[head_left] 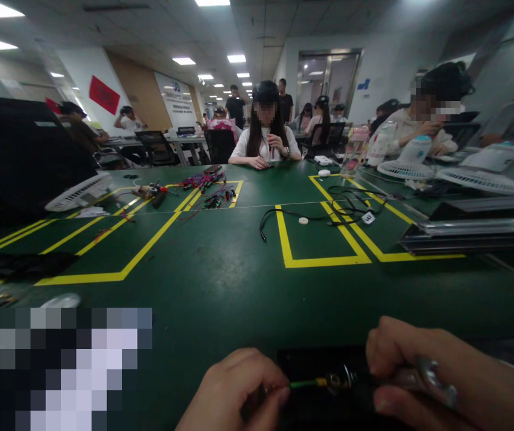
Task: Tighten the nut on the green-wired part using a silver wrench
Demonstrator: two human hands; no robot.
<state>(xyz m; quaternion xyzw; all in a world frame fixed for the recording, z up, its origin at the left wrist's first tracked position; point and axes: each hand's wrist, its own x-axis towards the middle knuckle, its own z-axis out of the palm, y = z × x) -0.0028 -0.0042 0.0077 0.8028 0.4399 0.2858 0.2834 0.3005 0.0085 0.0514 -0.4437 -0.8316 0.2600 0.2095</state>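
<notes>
My left hand (243,389) is at the bottom middle, its thumb and forefinger pinched on a thin green-and-yellow wire (304,384). The wire points right and ends in a small brass-coloured ring terminal (334,379). My right hand (445,371) is closed around a tool with a shiny, see-through handle (434,383); its exact kind is unclear. The tool's dark front end comes close to the terminal, and I cannot tell whether they touch. Under both hands lies a black part (301,359), largely hidden in shadow.
The green table (221,299) carries yellow tape outlines. Black cables (292,214) and dark metal profiles (476,230) lie to the right, bundled wires (203,179) farther back. A dark panel (27,155) rises at left. Across the table sits a person (265,137); others are nearby.
</notes>
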